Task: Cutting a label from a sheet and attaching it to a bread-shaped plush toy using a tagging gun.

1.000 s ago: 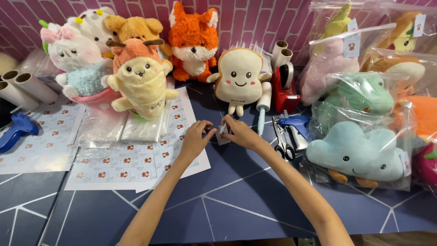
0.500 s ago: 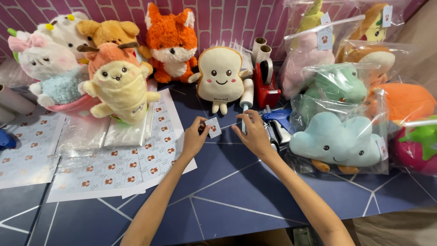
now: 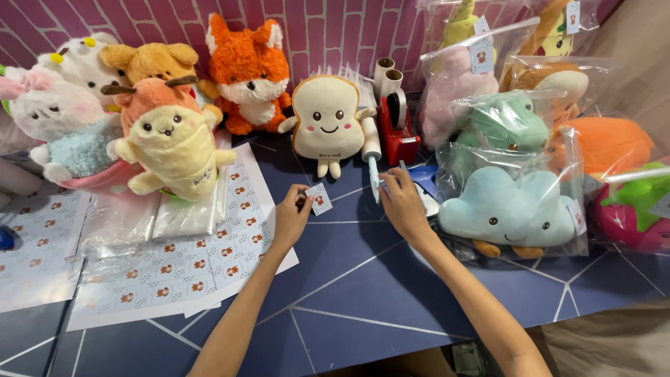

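My left hand pinches a small square sticker with a little orange picture, held just above the dark blue table. My right hand reaches to the right, its fingers at a blue-handled tool and some things lying in front of the bagged blue cloud plush. Whether it grips anything is hidden by the hand itself. A toast-shaped plush stands just behind both hands.
Sticker sheets and clear bags lie at left. Plush toys line the brick wall: a fox, a yellow one, a white one. A red tape dispenser and bagged plushes crowd the right.
My hands have parted: the left kept the sticker, the right moved right toward the blue-handled tool. The view shifted so the toys sit further left.
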